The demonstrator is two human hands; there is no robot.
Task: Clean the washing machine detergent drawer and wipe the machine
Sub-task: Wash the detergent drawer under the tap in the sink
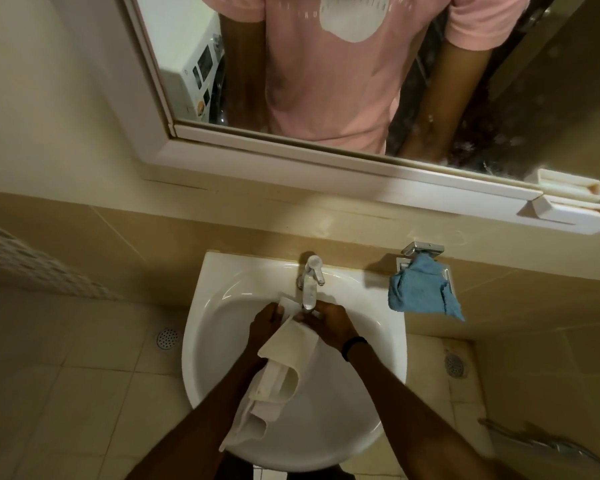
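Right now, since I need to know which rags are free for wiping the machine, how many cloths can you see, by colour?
white cloth: 1, gripped by the left hand and right hand over the sink
blue cloth: 1, hanging on the wall beside the sink
Total: 2

Below you is a white sink [378, 344] with a chrome tap [310, 282] at its far edge. Beyond it on the far wall hangs a white-framed mirror [257, 150], with a chrome holder [423, 249] right of the tap. A floor drain [167, 338] lies left of the sink, another [455, 365] to its right. At far left you can see a white perforated basket [25, 265].
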